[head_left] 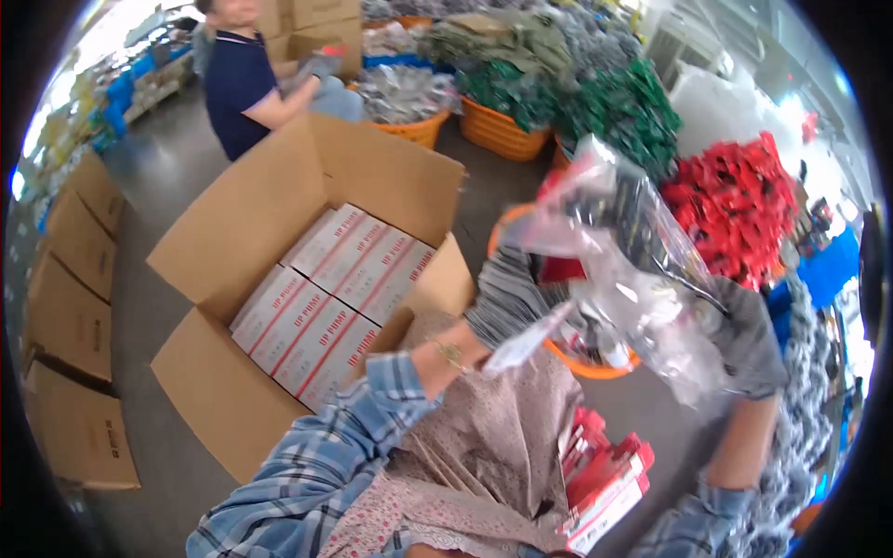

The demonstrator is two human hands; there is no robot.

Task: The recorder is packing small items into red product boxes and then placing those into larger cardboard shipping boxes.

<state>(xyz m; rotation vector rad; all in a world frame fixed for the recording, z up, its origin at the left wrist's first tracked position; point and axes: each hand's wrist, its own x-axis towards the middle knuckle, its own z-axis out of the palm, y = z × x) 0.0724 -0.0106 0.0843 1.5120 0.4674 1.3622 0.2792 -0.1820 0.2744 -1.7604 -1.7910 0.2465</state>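
Both my hands wear grey knit gloves and hold a clear plastic bag (pixel 621 270) with a dark item inside, raised in front of me over an orange basket (pixel 586 365). My left hand (pixel 510 293) grips the bag's left lower side. My right hand (pixel 749 339) grips its right end. A white tag or bag flap (pixel 526 341) hangs below. Red and white small boxes (pixel 605 479) lie stacked by my lap, which is covered with a patterned cloth (pixel 493 437).
An open cardboard carton (pixel 279 195) at left holds rows of red and white boxes (pixel 330 298). Closed cartons (pixel 74 316) line the far left. Orange baskets (pixel 498 135) and heaps of green (pixel 614 102), red (pixel 735 200) and grey bagged parts lie behind. Another person (pixel 246 79) sits at the back.
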